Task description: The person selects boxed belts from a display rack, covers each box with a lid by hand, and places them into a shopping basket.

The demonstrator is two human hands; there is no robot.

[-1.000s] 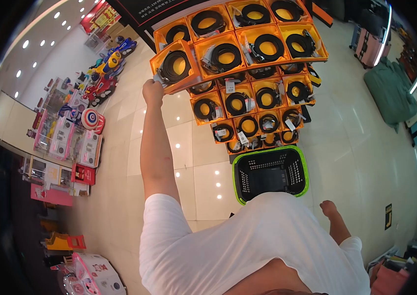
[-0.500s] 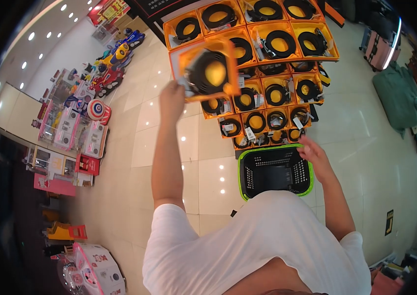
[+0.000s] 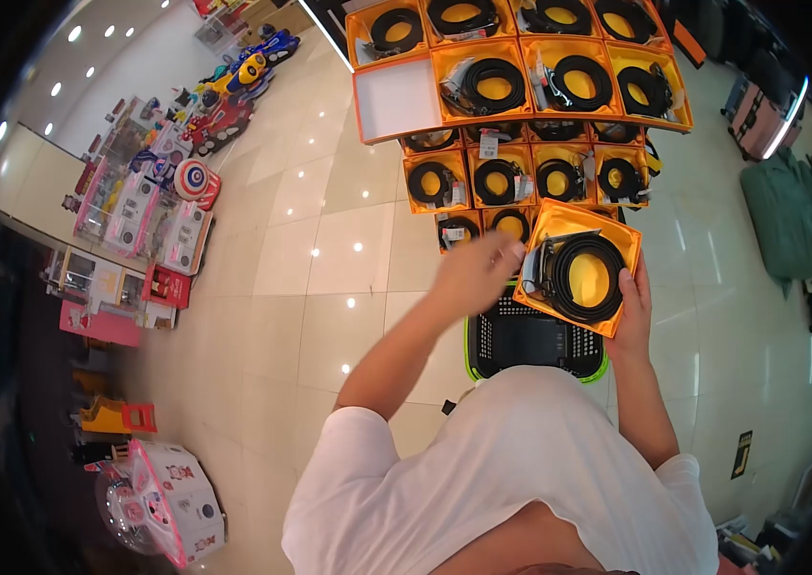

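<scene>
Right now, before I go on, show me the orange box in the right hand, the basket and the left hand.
Orange box [image 3: 594,223]: head view, its far wall.
Basket [image 3: 526,334]: head view, bare inside floor.
Left hand [image 3: 469,275]: head view, back of the hand.

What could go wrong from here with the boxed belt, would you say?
The right hand grips the orange box at one side, so it might slip and drop toward the basket below. The coiled belt could slide out if the seemingly open-topped box tips. The left hand, close by the opposite edge, might knock it.
</scene>
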